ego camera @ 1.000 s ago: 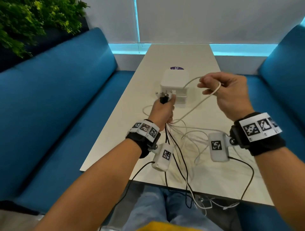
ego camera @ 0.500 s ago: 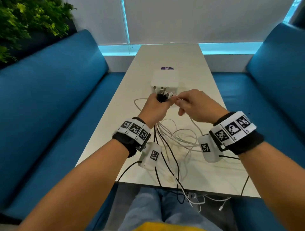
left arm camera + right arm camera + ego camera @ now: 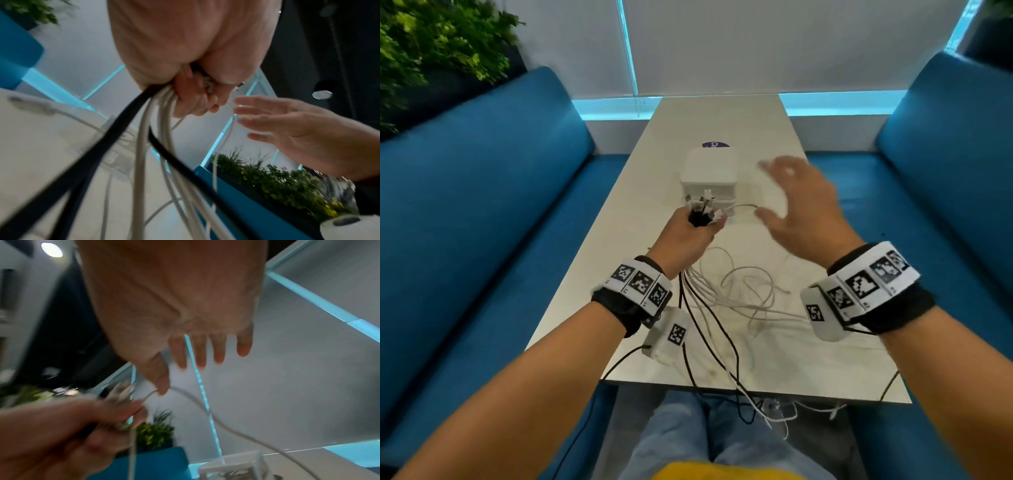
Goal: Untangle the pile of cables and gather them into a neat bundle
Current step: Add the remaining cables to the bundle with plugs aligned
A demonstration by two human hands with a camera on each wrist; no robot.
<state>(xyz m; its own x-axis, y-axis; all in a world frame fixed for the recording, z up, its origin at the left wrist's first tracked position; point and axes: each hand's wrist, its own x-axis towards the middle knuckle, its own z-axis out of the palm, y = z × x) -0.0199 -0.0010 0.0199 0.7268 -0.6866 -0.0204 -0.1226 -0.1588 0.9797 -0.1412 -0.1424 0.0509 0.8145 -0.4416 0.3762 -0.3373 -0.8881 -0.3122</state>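
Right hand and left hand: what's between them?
A single white cable arcs from the left hand toward the right hand; clearest in the head view.

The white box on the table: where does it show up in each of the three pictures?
Head view: the white box sits mid-table, just beyond the left hand.
Left wrist view: I cannot make the box out; blurred pale shapes at left are unclear.
Right wrist view: only its top corner shows, at the bottom edge right of centre.
Shared landmark: the cable ends gripped in the left hand, seen in all three views.
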